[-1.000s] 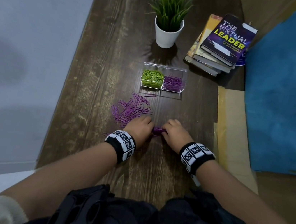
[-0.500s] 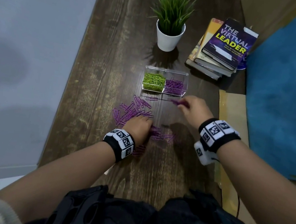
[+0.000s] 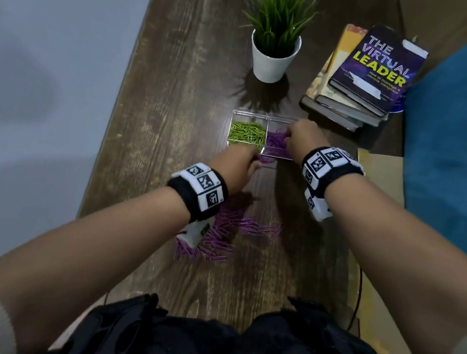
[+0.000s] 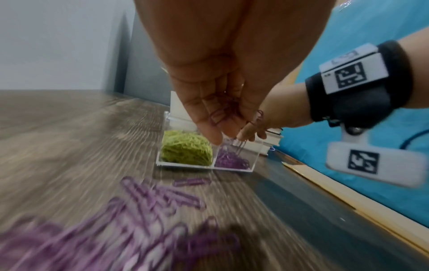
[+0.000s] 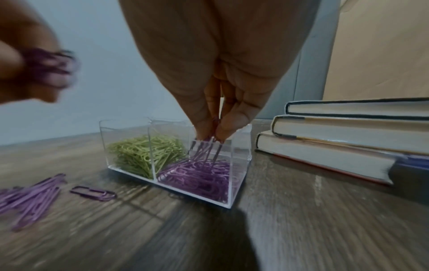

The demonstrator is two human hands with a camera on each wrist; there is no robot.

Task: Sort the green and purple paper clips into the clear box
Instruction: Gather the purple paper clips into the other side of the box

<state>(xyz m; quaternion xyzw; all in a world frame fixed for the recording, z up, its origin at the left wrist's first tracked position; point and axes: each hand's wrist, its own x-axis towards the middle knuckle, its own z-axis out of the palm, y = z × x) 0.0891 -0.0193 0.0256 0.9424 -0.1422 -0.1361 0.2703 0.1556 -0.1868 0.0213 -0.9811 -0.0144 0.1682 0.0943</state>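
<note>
Your right hand [image 5: 210, 117] pinches purple clips [image 5: 204, 148] over the clear box's [image 5: 241, 146] purple compartment; green clips [image 5: 144, 154] fill the other. Release them now. Your left hand [image 3: 235, 166] grips another bunch just short of the box; deposit it next.

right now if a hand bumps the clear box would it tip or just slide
Likely slide: the clear two-compartment plastic box is low and wide, flat on the dark wooden table. It probably shifts easily, since thin walls and green paper clips and purple paper clips look light.
</note>
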